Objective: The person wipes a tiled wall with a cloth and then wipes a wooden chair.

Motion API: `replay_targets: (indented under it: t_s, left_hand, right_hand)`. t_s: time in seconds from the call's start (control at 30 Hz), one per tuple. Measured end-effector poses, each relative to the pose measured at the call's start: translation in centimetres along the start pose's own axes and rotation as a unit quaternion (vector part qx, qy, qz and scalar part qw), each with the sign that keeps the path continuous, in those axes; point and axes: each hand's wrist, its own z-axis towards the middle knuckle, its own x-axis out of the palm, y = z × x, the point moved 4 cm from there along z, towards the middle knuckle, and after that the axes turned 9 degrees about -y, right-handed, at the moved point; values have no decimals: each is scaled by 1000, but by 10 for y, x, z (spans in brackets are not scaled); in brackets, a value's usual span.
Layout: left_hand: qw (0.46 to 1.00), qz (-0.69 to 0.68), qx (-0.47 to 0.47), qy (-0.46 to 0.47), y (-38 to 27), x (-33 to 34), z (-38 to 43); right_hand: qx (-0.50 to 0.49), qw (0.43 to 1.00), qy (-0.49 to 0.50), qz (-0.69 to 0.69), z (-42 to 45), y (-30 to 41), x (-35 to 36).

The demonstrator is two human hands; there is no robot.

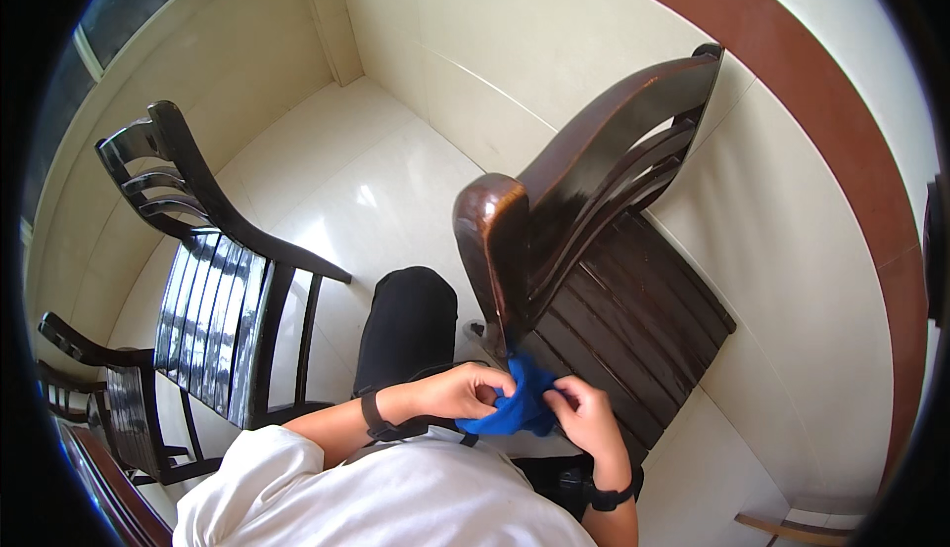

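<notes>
A blue cloth (521, 407) is bunched up between my two hands in front of my body. My left hand (469, 392) pinches its left side between thumb and fingers. On the right side, my right hand (583, 412) grips a fold of it. The cloth's upper end lies by the lower part of a dark wooden chair's back post (490, 250); whether they touch, I cannot tell. Beyond my right hand spreads that chair's slatted seat (631, 309), with its curved backrest (601, 131) rising towards the wall. Both wrists wear black bands.
A second dark wooden chair (215, 324) stands to the left, with more chairs (126, 406) behind it. Pale tiled walls (475, 42) meet in a corner ahead, and a red-brown band (839, 124) crosses the right wall. My knee (408, 324) extends over the glossy floor (349, 168).
</notes>
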Motion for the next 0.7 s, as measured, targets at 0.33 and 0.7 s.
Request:
replay_targets:
  t_s: [0.33,0.7]
  left_hand:
    - [660,431,437,-433,-133,-28,-66]
    - [846,155,459,-221,-197,-43,17]
  right_hand:
    - [-268,870,-413,-16,-39,104,-93]
    - [-480,843,-201,134,55,194,29]
